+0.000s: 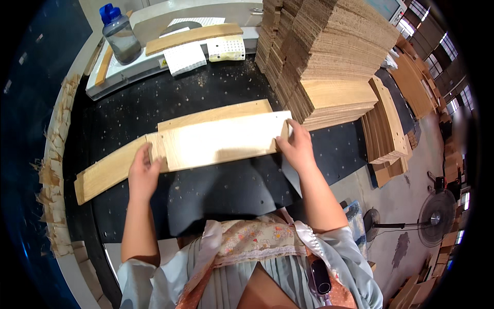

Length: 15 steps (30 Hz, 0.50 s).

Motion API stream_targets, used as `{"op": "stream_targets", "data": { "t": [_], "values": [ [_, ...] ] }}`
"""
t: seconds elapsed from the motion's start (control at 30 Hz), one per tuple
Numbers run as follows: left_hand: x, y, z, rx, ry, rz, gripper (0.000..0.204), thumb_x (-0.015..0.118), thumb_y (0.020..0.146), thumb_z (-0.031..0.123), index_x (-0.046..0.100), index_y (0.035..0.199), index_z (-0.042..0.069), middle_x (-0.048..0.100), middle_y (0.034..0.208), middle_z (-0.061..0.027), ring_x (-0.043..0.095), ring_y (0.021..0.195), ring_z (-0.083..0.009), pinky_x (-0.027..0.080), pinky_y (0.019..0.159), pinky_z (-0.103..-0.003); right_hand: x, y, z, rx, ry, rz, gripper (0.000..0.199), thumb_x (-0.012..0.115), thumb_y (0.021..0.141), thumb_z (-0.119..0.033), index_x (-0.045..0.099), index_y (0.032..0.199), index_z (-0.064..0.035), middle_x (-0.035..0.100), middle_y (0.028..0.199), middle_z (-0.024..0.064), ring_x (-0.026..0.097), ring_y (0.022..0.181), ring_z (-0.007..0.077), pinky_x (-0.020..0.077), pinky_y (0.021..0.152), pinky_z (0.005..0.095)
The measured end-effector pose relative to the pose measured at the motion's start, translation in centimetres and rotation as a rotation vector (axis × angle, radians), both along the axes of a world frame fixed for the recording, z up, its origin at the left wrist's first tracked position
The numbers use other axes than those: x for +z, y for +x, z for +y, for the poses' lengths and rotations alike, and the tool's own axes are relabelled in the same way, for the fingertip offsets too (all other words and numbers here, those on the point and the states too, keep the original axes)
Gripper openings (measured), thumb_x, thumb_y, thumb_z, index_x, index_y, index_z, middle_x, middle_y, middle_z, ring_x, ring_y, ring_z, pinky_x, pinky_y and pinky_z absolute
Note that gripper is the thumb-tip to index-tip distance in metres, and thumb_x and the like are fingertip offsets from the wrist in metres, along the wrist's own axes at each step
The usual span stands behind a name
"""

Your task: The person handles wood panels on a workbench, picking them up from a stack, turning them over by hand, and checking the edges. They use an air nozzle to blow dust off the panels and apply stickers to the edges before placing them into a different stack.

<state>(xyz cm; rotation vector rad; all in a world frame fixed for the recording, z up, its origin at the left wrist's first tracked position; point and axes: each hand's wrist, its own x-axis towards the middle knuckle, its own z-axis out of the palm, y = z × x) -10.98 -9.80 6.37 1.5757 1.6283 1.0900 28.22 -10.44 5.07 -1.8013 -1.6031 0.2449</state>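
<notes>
A long pale wooden board [221, 140] with small holes near its ends lies across the middle, tilted slightly up to the right. My left hand [142, 174] grips its left end, fingers over the top face. At the opposite end my right hand [298, 148] is closed around the short edge, thumb near the lower corner. A second wooden board [110, 169] reaches out to the left, its inner end against the held one by my left hand. Behind the held board, a third board [216, 112] shows only its far strip. Undersides of the boards are hidden.
The black perforated table [221, 82] carries a tall stack of boards [329, 56] at the back right, with a lower stack [383, 121] beside it. A blue-capped bottle [122, 41], a wood strip [193, 38] and paper sheets [185, 58] rest on the machine ledge. A fan [435, 219] stands right.
</notes>
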Motion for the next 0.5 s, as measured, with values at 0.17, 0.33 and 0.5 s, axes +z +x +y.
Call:
{"op": "stream_targets", "data": {
  "t": [0.17,0.33,0.5],
  "values": [
    [-0.7,0.2,9.4,-0.042,-0.26,0.314,0.064,0.065,0.082,0.028,0.042,0.134,0.002,0.06,0.118,-0.0249,0.06,0.109,-0.0348,0.047,0.092,-0.038,-1.2,-1.1,7.4,-0.062,-0.143,-0.043,0.073,0.071,0.075,-0.03,0.04,0.135,-0.0028,0.049,0.126,0.0255,0.045,0.117,0.0418,0.0378,0.102,0.0459],
    [-0.6,0.6,12.0,-0.115,-0.353,0.61,0.085,0.067,0.075,0.04,0.032,0.141,-0.002,0.058,0.119,-0.0302,0.056,0.114,-0.0413,0.043,0.098,-0.041,-3.0,-0.1,10.4,-0.001,-0.396,0.069,0.081,0.069,0.077,-0.032,0.032,0.142,-0.0011,0.047,0.131,0.0286,0.045,0.123,0.0412,0.0378,0.104,0.0415],
    [-1.5,1.4,13.2,-0.132,-0.435,0.643,0.086,0.067,0.076,0.041,0.031,0.141,-0.003,0.057,0.118,-0.032,0.056,0.113,-0.0415,0.043,0.098,-0.04,-3.8,-0.2,11.4,-0.029,-0.356,0.201,0.081,0.07,0.077,-0.033,0.033,0.14,0.0001,0.053,0.124,0.0299,0.053,0.116,0.041,0.043,0.099,0.0417]
  ]
}}
